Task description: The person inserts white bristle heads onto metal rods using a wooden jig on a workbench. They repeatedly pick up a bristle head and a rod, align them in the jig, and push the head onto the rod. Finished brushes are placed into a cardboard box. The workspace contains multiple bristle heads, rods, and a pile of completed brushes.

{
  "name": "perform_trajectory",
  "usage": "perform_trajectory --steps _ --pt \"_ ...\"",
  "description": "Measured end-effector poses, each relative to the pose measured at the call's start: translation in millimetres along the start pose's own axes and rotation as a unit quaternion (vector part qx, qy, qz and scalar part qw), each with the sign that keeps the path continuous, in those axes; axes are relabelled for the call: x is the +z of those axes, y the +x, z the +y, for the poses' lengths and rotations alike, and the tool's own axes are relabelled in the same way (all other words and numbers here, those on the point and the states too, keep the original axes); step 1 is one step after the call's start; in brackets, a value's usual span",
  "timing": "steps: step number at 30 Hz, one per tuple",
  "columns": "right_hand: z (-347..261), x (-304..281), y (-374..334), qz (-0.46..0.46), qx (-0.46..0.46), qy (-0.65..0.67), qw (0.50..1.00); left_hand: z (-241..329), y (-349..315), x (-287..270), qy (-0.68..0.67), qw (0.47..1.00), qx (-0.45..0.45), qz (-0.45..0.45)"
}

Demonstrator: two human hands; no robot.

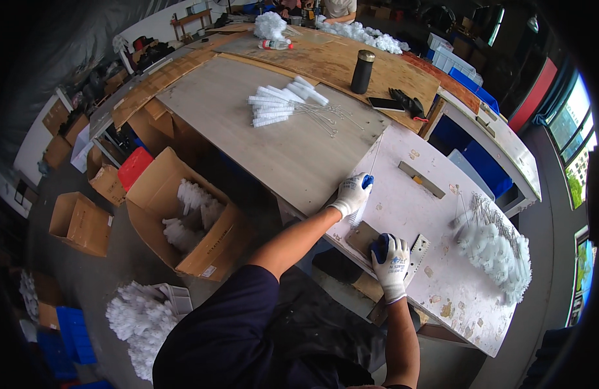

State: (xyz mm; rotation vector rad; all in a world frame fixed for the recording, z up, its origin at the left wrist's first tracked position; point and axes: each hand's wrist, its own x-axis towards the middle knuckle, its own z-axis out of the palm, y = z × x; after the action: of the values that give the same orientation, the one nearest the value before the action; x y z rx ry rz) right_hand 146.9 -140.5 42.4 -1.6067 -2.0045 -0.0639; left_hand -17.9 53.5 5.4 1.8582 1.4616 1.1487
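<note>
Left hand: And there it was, the left hand (352, 196) in a white knit glove with blue on the palm side, fingers closed firmly around a slim white-bristled brush with a thin wire stem (357, 215)!
Brush: It sat right in that fist over the near edge of the chipped, pale pinkish-white worktop (403, 211), bristles showing below the glove, wire running up and away above it.
Right hand: Over to the right hand (391, 264), gloved to match, fingers curled, set against the right end of a flat grey-brown rectangular plate (363, 239); whether it gripped anything, I could not tell.
Perforated strip: Just beside that hand, on its right, lay a pale metal strip dotted with holes (417, 254).
Metal bar: Farther up the worktop, well apart from both hands, rested a narrow grey metal bar (421, 179).
Right-side heap: And what a pile, fluffy white brushes with tangled wire stems (494, 256), bunched at the right!
Grey board: Beyond the left hand, a smooth grey board (212, 123) carried a loose stack of white brushes with looped wire ends (283, 102).
Far panel: Behind it, a worn brown wooden panel (312, 58) held a black cylindrical flask (362, 72), a dark flat phone (385, 104) and black gloves (407, 102).
Floor: Down on the left, an open brown cardboard box (212, 249) held white bristly bundles (192, 198).
</note>
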Motion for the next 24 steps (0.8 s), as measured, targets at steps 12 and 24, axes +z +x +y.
perform_trajectory --steps 12,24 --pt "12 -11 2 0.032 0.014 0.152 0.988 -19 12 8 -0.027 0.999 -0.044 0.009" --pt "35 -10 -14 -0.006 0.028 0.173 0.985 69 -6 49 -0.462 0.832 -0.262 -0.158"
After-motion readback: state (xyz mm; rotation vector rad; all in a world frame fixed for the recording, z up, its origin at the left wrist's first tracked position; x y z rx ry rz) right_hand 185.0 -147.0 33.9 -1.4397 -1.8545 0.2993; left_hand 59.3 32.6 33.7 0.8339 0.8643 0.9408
